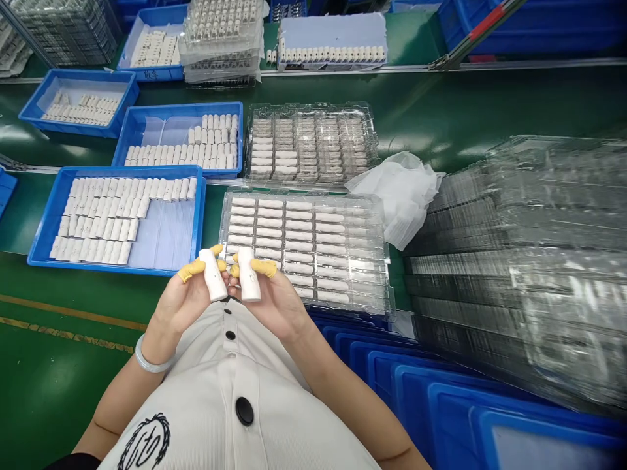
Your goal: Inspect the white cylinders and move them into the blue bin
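We hold one white plastic piece [213, 274] in our left hand [183, 300] and another white piece [247, 274] in our right hand [274, 297], fingers closed around each, just before the clear tray [377, 261]. We should grip lightly and keep both upright.

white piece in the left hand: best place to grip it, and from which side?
Probably at its upper end, from above, thumb and forefinger pinching the two opposite sides. The left hand holds the white piece nearly upright, and its capped fingertips already clamp that end. The body is smooth, rounded and narrow, so a side pinch should seat well. The lower end lies close to the palm.
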`<state>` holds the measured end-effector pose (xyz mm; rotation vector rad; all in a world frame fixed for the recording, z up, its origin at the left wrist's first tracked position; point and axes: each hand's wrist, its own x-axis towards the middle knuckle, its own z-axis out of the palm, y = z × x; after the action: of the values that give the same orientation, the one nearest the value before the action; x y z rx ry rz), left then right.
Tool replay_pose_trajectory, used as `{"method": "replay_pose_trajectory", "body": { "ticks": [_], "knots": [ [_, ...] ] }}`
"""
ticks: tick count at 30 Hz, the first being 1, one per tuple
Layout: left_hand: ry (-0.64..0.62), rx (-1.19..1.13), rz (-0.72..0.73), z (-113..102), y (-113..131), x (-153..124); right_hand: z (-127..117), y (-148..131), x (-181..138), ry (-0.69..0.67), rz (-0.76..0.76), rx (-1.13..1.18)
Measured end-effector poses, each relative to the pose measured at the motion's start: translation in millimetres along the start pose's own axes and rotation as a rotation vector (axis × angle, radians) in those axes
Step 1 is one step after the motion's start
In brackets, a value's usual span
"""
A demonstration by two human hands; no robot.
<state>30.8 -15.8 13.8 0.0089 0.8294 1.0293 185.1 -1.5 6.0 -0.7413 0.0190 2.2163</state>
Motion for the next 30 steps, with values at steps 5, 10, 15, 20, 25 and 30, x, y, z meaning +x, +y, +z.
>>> {"method": "replay_pose_trajectory", "body": {
  "ticks": [5,10,15,20,25,30],
  "knots": [
    [-0.113,0.106,0.026,-1.0,-2.1,-0.9,0.5,4.0,-3.3,-0.061,-0.107,-0.261],
    [-0.075,0.135,0.068,-0.5,-5.2,2.3,2.1,7.1,-2.7,-0.083,-0.13,-0.226],
    [-0.051,0.128,0.077,-0.4,-4.6,3.2,6.4,4.0,-3.7,-0.057,-0.062,-0.173],
    [0.007,0.103,0.075,3.0,-3.7,1.1,8.3,2.1,-3.3,-0.066,-0.04,-0.166],
    [0.034,0.067,0.062,3.3,-3.5,1.7,8.3,2.6,-2.8,-0.021,-0.059,-0.135],
    [0.008,0.075,0.103,3.1,-4.7,2.7,5.1,3.6,-2.3,-0.024,-0.059,-0.13]
  ]
}}
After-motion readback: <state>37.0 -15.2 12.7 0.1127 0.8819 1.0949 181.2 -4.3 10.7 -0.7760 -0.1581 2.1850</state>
